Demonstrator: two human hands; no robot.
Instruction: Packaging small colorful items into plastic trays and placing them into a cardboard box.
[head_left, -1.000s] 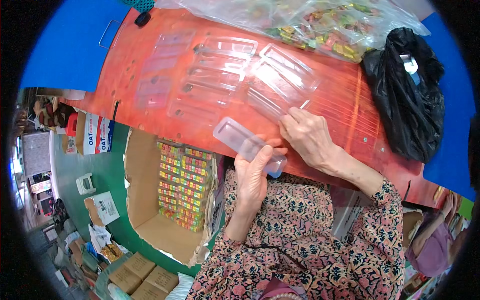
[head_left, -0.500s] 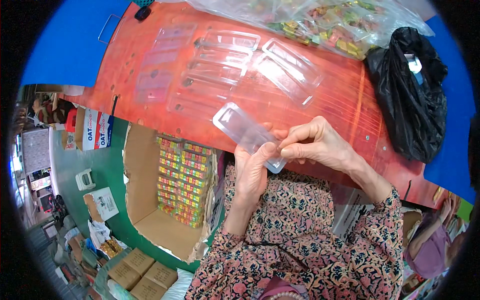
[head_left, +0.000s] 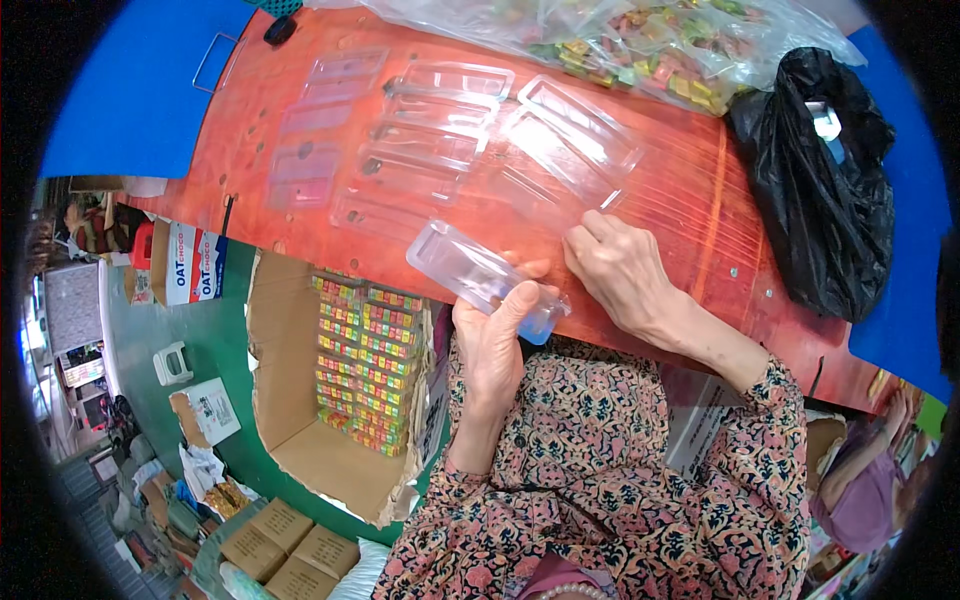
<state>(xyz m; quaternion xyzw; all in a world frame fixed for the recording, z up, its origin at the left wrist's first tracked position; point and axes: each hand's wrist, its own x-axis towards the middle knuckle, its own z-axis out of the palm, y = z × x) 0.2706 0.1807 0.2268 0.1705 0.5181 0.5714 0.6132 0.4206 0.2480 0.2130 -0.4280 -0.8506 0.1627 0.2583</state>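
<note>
My left hand point(head_left: 488, 350) grips a long clear plastic tray point(head_left: 447, 257) over the table's near edge, thumb on top and fingers beneath. The tray slants, its far end up and to the left. To its right, my right hand point(head_left: 622, 275) is closed, fingers curled toward the tabletop; whatever they hold, if anything, is hidden. Beyond both hands lie more clear trays point(head_left: 590, 135) in overlapping rows, glare washing out some of their edges.
A large clear bag of small colourful pieces point(head_left: 670, 65) lies along the far edge of the red table point(head_left: 690, 190). At the right sits a black plastic bag point(head_left: 815, 200). Below left, a cardboard box point(head_left: 290, 380) holds rows of colourful small packs point(head_left: 365, 370).
My right hand has come away from the tray, moving right and up over the tabletop, fingers curling. The left hand has shifted slightly left with the tray.
</note>
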